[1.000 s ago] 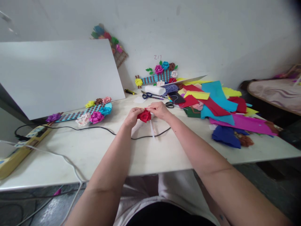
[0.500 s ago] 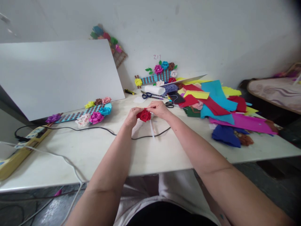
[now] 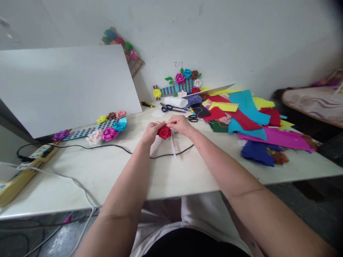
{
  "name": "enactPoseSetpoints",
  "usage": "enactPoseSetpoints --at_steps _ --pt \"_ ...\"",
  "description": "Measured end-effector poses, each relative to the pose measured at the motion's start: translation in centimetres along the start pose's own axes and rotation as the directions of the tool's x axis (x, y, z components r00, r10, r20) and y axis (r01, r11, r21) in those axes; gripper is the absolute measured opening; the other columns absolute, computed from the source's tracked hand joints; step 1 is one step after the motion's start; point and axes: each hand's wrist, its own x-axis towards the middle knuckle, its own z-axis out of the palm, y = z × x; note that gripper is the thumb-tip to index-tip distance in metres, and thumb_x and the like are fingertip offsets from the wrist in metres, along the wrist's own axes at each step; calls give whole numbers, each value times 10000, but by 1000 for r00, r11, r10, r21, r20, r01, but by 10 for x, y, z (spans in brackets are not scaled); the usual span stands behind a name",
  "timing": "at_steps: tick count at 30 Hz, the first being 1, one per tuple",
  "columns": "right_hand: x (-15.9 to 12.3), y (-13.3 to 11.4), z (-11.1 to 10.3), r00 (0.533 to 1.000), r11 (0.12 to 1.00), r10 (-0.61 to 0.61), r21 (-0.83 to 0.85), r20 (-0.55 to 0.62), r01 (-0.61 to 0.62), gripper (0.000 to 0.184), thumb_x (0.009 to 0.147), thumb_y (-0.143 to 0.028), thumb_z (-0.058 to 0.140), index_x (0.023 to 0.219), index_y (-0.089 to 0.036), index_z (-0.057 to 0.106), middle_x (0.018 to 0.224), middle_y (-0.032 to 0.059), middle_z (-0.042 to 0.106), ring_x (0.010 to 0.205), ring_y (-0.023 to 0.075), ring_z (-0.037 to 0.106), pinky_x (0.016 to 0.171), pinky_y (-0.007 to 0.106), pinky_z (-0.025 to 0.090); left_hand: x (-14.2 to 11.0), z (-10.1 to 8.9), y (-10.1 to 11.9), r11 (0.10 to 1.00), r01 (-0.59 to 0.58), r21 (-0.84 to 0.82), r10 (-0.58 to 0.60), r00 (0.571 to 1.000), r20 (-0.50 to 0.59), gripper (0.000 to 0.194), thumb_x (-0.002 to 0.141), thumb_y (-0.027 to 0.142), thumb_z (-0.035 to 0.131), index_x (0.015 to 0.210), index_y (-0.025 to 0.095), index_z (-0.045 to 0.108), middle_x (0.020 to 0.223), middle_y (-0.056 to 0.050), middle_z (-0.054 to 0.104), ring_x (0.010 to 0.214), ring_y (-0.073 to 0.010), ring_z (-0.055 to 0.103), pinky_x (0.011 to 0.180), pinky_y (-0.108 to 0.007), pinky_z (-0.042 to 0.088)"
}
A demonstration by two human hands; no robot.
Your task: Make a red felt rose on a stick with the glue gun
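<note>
Over the middle of the white table (image 3: 182, 178), both hands meet at a red paper flower (image 3: 164, 132). My left hand (image 3: 152, 131) is closed, thumb and fingers pinching the flower's far left edge. My right hand (image 3: 180, 125) pinches the far right edge, its fingertips almost touching the left ones. The fingers partly cover the back of the flower. Just below and right of it, a thin whitish stick (image 3: 173, 145) slants down toward the tabletop. A black cable (image 3: 163, 156) runs across the table in front of the hands.
Crepe paper sheets (image 3: 246, 110) in several colours heap at the right. Scissors (image 3: 167, 108), a cutter (image 3: 147, 104) and a white roll (image 3: 175, 102) lie behind the hands. A flower-decorated guitar shape (image 3: 91, 132) lies at left, near a yellow power strip (image 3: 40, 162).
My hands stay at the red flower with only a slight shift of the fingers along its far edge. More of the flower's left side shows now.
</note>
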Motion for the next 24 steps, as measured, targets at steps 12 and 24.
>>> enactPoseSetpoints --at_steps 12,24 --pt "-4 -7 -12 979 984 101 131 177 -125 211 760 -221 586 824 -113 756 707 19 654 515 88 490 490 226 392 0 -3 0 1000 -21 -8 21 999 26 341 627 408 776 507 128 625 540 -34 577 500 -104 489 498 -247 346" --pt "1 9 -16 970 986 -71 -131 233 104 240 832 -228 605 992 -185 779 879 55 748 816 160 659 784 267 493 0 -3 2 999 -24 -34 26 998 51 257 603 354 770 553 123 667 611 -42 625 560 -114 533 563 -246 395"
